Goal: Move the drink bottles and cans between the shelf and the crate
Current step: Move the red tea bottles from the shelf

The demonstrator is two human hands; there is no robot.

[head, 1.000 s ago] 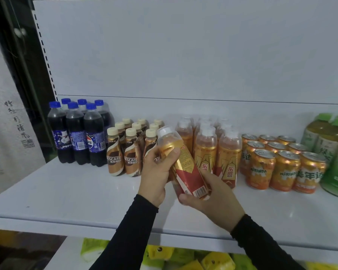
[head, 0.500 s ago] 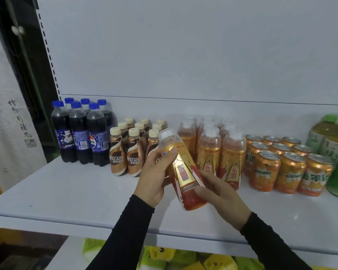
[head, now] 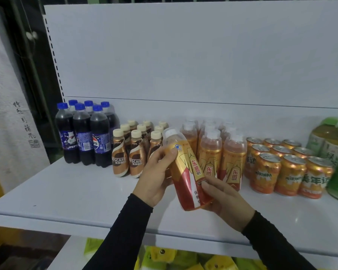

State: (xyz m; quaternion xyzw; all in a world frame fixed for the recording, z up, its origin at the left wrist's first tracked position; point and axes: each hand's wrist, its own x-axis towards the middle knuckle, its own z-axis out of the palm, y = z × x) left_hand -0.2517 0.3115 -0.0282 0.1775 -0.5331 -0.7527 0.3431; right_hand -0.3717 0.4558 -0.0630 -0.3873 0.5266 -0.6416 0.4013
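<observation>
**White shelf, one bottle in both hands**

White metal shelf (head: 70,193) with white back panel, drinks lined along the rear. Left to right: Pepsi bottles (head: 82,133) with blue caps, Nescafe coffee bottles (head: 119,158), gold-and-red energy drink bottles (head: 211,152), orange Mirinda cans (head: 265,172), green tea bottles (head: 332,145) at the right edge.

One energy drink bottle (head: 187,172) is held above the shelf front, off the surface, tilted with its clear cap up-left, just in front of its own row.

Left hand (head: 156,176): fingers wrapped round the upper part, thumb on the label. Right hand (head: 224,199): fingers curled under the base, thumb on the label. Black sleeves on both arms.

Yellow-green packets (head: 183,260) on the level below.
</observation>
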